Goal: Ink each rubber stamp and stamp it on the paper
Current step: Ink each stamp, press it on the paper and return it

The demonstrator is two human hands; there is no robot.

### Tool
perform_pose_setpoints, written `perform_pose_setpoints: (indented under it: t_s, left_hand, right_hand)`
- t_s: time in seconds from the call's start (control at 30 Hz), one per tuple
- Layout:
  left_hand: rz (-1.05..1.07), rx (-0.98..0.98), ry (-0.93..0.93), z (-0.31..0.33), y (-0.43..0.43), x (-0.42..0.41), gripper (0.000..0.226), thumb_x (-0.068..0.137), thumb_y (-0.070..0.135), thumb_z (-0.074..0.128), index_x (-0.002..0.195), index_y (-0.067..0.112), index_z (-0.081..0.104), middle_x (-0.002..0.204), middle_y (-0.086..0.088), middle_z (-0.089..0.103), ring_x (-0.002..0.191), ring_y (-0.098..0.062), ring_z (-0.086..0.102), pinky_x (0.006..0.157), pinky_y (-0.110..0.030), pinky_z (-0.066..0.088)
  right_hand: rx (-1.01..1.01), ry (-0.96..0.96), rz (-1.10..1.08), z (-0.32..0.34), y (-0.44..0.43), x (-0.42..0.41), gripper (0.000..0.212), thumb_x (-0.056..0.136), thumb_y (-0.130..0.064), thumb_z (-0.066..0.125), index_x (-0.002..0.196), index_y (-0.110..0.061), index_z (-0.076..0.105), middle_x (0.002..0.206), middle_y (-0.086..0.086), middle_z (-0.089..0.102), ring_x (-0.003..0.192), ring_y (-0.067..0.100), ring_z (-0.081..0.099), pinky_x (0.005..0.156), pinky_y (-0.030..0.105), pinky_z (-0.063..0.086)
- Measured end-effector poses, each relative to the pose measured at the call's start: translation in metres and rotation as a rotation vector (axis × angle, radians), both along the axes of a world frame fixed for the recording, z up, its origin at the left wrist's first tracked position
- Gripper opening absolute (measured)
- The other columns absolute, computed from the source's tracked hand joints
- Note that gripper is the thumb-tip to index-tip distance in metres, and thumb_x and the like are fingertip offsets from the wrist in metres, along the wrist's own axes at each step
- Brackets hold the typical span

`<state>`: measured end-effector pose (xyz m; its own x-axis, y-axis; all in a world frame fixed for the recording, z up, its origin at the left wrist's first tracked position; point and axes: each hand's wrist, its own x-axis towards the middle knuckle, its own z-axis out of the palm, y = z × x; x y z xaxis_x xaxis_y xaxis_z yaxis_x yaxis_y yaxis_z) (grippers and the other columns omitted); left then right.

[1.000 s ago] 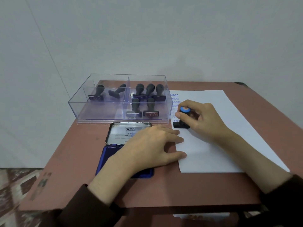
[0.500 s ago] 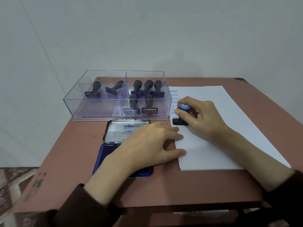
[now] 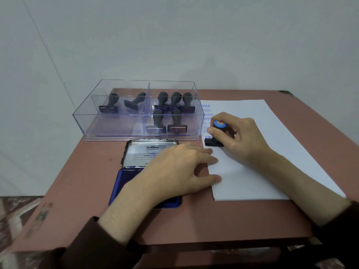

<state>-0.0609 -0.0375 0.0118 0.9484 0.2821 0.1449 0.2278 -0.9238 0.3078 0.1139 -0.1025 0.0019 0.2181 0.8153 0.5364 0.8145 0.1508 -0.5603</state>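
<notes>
Seven spare stamps (image 3: 175,121) wait in the clear box (image 3: 108,129) at the left: two in its left compartment, one of them tipped over, and five in the right. The raised lettering on their faces is too blurred to read.

Just in front of the box lies the blue ink pad (image 3: 121,183). Its metal lid (image 3: 149,152) is folded back and reads "Artline" over small print that cannot be made out.

The left hand (image 3: 174,167) lies flat with straight fingers and holds nothing. Its palm is over the pad, and its fingertips press the left edge of the paper (image 3: 272,152).

The right hand (image 3: 240,136) curls round the handle of the blue-capped stamp (image 3: 219,125), whose black base sits on the sheet near that edge. Above it runs a column of blue prints, partly cut off by the box: "AGILE", several "ENDED", then "AIR".

The stamp looks light and rigid with a soft rubber face. It is probably best held by its narrow handle and pressed straight down, since rocking would likely smear the print. The thin sheet would probably slide or lift with the stamp, so the flat hand pinning it seems prudent.
</notes>
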Motion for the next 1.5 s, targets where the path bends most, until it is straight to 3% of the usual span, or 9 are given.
perform_pose_setpoints:
  t_s: [0.23,0.33,0.57,0.77,0.97,1.07,1.2,1.37,1.5]
  left_hand:
    - [-0.003,0.004,-0.018,0.000,0.000,0.000,0.046,0.084,0.054,0.055,0.125,0.033,0.057,0.138,0.013,0.048,0.127,-0.004,0.041,0.104,-0.027,0.034]
    - [-0.004,0.000,-0.024,0.000,0.000,0.001,0.047,0.083,0.054,0.056,0.125,0.033,0.057,0.139,0.014,0.048,0.127,-0.003,0.041,0.105,-0.026,0.034]
    - [0.009,-0.002,-0.013,0.001,0.000,0.002,0.047,0.082,0.055,0.057,0.125,0.035,0.056,0.139,0.016,0.046,0.128,-0.001,0.039,0.106,-0.025,0.032]
    - [0.005,-0.007,-0.064,-0.004,0.001,0.002,0.043,0.085,0.053,0.056,0.124,0.033,0.058,0.138,0.015,0.047,0.127,-0.001,0.039,0.105,-0.022,0.031]
    - [0.030,-0.107,-0.349,0.001,0.005,-0.004,0.034,0.085,0.041,0.050,0.100,0.019,0.071,0.107,0.009,0.068,0.102,-0.004,0.056,0.090,-0.013,0.038]
    - [0.152,-0.052,-0.549,0.015,0.016,-0.016,0.023,0.086,0.029,0.052,0.091,0.016,0.071,0.092,0.010,0.069,0.089,-0.010,0.058,0.081,-0.024,0.043]
    - [0.400,0.172,-0.689,0.028,0.051,-0.035,0.019,0.088,0.022,0.054,0.091,0.013,0.070,0.089,0.006,0.067,0.088,-0.014,0.053,0.077,-0.018,0.036]
    - [0.723,0.282,-0.672,0.015,0.104,-0.060,0.031,0.086,0.032,0.046,0.094,0.016,0.071,0.102,0.000,0.069,0.104,-0.026,0.058,0.094,-0.045,0.039]
    - [0.890,0.247,-0.713,0.004,0.116,-0.069,0.035,0.084,0.032,0.043,0.095,0.016,0.072,0.106,-0.004,0.069,0.113,-0.028,0.055,0.099,-0.050,0.035]
  right_hand:
    - [-0.035,0.045,-0.028,0.010,-0.002,0.002,0.014,0.087,-0.020,0.063,0.078,-0.016,0.054,0.065,0.010,0.052,0.053,0.013,0.038,0.056,0.025,0.037]
    - [0.086,0.204,-0.052,0.029,-0.003,0.008,0.017,0.087,-0.021,0.062,0.082,-0.005,0.056,0.075,0.017,0.056,0.065,0.035,0.052,0.064,0.041,0.046]
    - [0.085,0.205,-0.048,0.035,-0.001,0.006,0.021,0.086,-0.028,0.061,0.082,-0.008,0.056,0.075,0.018,0.056,0.069,0.038,0.054,0.066,0.049,0.048]
    - [0.061,0.246,-0.046,0.026,-0.002,0.004,0.013,0.089,-0.021,0.063,0.084,-0.010,0.059,0.075,0.014,0.060,0.069,0.038,0.054,0.067,0.045,0.049]
    - [0.062,0.412,-0.066,0.028,-0.003,0.006,0.011,0.089,-0.017,0.062,0.085,-0.007,0.060,0.066,-0.004,0.058,0.057,0.011,0.052,0.055,0.012,0.039]
    - [0.105,0.446,-0.060,0.036,-0.001,0.005,0.012,0.090,-0.017,0.061,0.082,-0.009,0.058,0.068,0.001,0.057,0.054,0.009,0.052,0.054,0.012,0.038]
    - [0.170,0.442,-0.011,0.058,0.019,-0.003,0.012,0.090,-0.015,0.061,0.080,-0.010,0.057,0.059,-0.008,0.056,0.052,0.009,0.051,0.052,0.014,0.037]
    - [0.163,0.375,0.052,0.082,0.075,-0.027,0.013,0.089,-0.020,0.063,0.083,-0.010,0.059,0.065,0.002,0.056,0.055,0.015,0.049,0.053,0.020,0.040]
    - [0.093,0.313,0.093,0.086,0.132,-0.051,0.016,0.088,-0.024,0.063,0.086,-0.009,0.060,0.072,0.007,0.059,0.062,0.019,0.053,0.060,0.027,0.044]
